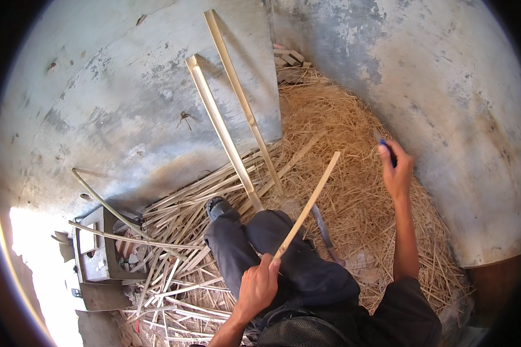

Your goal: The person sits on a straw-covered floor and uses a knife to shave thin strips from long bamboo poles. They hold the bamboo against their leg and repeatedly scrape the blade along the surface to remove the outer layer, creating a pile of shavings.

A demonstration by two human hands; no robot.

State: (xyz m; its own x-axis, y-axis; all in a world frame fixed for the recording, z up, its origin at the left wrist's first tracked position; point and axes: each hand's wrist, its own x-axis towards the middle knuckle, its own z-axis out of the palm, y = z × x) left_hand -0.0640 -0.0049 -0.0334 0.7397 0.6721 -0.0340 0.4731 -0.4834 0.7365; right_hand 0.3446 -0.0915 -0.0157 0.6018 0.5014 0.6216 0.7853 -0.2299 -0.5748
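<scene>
Pale bamboo strip [307,207] clamped in its fingers, the left hand [259,286] sits at six o'clock, the strip pointing toward one. At three, the right hand [398,172] grips a blue-handled knife [390,152]. Beyond, shavings [330,115] heap at two; long slats [223,127] stand near eleven.

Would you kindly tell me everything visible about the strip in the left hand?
The strip is long, narrow, nearly straight and pale tan, like split bamboo. The left hand grips its lower end; it slants up and rightward across the view of the dark trousers and straw-like shavings, its far end free.
</scene>
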